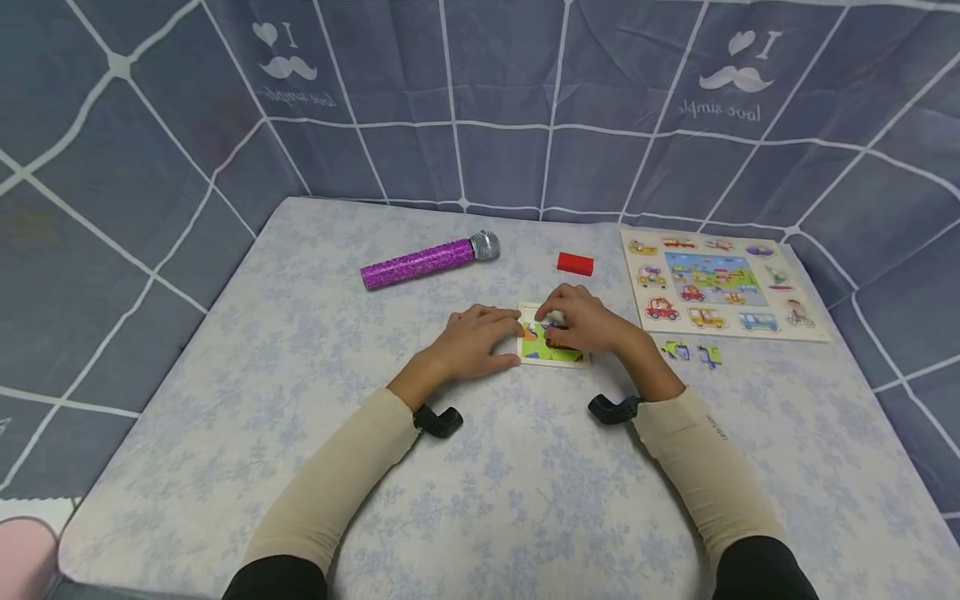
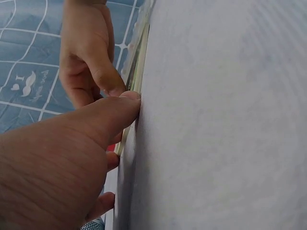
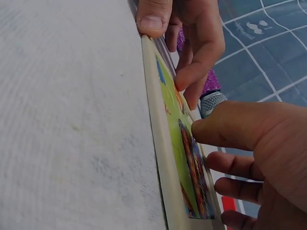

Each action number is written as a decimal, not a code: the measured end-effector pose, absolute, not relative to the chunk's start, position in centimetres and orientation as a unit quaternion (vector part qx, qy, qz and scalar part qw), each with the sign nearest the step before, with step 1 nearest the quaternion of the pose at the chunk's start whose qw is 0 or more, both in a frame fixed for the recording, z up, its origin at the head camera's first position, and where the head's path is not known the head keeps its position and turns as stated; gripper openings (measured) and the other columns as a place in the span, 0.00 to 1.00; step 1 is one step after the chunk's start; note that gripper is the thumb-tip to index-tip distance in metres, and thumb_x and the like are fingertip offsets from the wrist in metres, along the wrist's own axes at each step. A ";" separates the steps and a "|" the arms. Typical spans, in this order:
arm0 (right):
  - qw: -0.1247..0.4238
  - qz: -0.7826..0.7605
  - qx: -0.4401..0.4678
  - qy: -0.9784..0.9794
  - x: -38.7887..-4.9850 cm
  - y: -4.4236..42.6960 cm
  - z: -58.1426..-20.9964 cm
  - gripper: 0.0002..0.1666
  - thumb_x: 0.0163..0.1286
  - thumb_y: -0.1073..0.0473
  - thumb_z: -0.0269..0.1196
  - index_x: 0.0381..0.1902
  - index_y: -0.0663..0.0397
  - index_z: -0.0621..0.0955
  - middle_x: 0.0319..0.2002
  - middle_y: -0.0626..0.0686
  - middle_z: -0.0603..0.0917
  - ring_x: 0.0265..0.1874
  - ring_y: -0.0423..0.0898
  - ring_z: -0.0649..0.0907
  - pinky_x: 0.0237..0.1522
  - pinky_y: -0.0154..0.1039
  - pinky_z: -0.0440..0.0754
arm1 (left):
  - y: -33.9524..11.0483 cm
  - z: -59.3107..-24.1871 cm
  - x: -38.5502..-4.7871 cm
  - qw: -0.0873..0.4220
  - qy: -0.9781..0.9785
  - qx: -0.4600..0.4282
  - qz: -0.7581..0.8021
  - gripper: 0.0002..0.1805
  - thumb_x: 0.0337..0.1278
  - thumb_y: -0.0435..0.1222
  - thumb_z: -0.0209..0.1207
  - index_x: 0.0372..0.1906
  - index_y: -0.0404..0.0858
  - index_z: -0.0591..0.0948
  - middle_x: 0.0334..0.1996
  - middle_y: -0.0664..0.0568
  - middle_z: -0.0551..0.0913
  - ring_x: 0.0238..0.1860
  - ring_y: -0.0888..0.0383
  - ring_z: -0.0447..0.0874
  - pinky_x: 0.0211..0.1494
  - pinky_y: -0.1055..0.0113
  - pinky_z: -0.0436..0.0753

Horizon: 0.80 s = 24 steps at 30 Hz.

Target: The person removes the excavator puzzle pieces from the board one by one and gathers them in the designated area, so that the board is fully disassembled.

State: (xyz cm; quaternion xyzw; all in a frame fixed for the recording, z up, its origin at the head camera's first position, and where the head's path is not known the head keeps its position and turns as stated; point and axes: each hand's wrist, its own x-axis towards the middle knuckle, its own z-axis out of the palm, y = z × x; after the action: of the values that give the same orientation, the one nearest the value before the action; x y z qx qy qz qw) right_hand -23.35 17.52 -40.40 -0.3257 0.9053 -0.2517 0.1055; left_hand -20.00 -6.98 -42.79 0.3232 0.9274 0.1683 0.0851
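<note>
A small wooden jigsaw board (image 1: 551,362) with a pale frame and a green picture lies flat on the table. At its left edge, my left hand (image 1: 474,340) touches the frame with fingers nearly straight and thumb at the near corner. My right hand (image 1: 587,322) bends over the board from the right. In the right wrist view the right thumb (image 3: 211,129) rests on the picture beside a dark reddish-brown patch (image 3: 194,175), and the other fingers lie along the far side. Fingers hide part of the picture. Whether that patch is a loose piece I cannot tell.
Two loose jigsaw pieces, one (image 1: 676,350) beside another (image 1: 709,356), lie right of the right hand. A larger vehicle puzzle board (image 1: 750,323) is at the back right. A red block (image 1: 575,264) and a purple glitter microphone (image 1: 423,262) lie behind the hands.
</note>
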 end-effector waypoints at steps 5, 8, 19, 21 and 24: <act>0.115 -0.253 -0.314 0.908 -23.4 17.4 -40.8 0.09 0.66 0.63 0.66 0.44 0.51 0.86 0.51 0.55 0.76 0.50 0.55 0.71 0.49 0.57 0.65 | -6.9 -42.4 -19.9 0.090 0.929 0.319 0.163 0.24 0.69 0.57 0.58 0.65 0.55 0.76 0.77 0.57 0.61 0.73 0.47 0.59 0.61 0.43 0.65; 0.117 -0.256 -0.311 0.908 -23.3 17.4 -40.8 0.09 0.66 0.64 0.66 0.44 0.52 0.86 0.51 0.55 0.76 0.51 0.55 0.71 0.49 0.58 0.65 | -6.8 -42.3 -19.8 0.093 0.929 0.317 0.164 0.24 0.69 0.56 0.58 0.65 0.55 0.76 0.77 0.57 0.61 0.73 0.47 0.59 0.61 0.42 0.65; 0.118 -0.265 -0.309 0.906 -23.2 17.4 -40.9 0.10 0.65 0.65 0.66 0.44 0.53 0.86 0.51 0.56 0.77 0.51 0.55 0.71 0.48 0.58 0.65 | -6.9 -42.5 -19.8 0.089 0.927 0.321 0.173 0.24 0.69 0.56 0.59 0.64 0.54 0.76 0.77 0.57 0.62 0.72 0.48 0.61 0.60 0.43 0.66; 0.114 -0.266 -0.311 0.905 -23.2 17.4 -40.9 0.10 0.65 0.65 0.66 0.44 0.53 0.85 0.50 0.56 0.77 0.50 0.55 0.71 0.48 0.58 0.65 | -6.9 -42.5 -19.8 0.088 0.927 0.320 0.171 0.23 0.69 0.56 0.59 0.64 0.54 0.76 0.77 0.57 0.62 0.72 0.48 0.60 0.60 0.43 0.66; 0.111 -0.267 -0.311 0.905 -23.3 17.4 -41.0 0.09 0.65 0.65 0.67 0.44 0.52 0.85 0.49 0.55 0.77 0.49 0.54 0.71 0.48 0.57 0.64 | -6.9 -42.6 -19.8 0.085 0.928 0.319 0.171 0.23 0.69 0.56 0.59 0.63 0.53 0.76 0.76 0.57 0.63 0.72 0.48 0.60 0.60 0.43 0.66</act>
State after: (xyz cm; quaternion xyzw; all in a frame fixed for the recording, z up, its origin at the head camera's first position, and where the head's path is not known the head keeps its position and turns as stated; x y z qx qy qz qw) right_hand -23.25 17.38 -40.99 -0.3112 0.9053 -0.2672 0.1108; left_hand -19.79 -6.93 -42.56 0.3190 0.9282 0.1714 0.0855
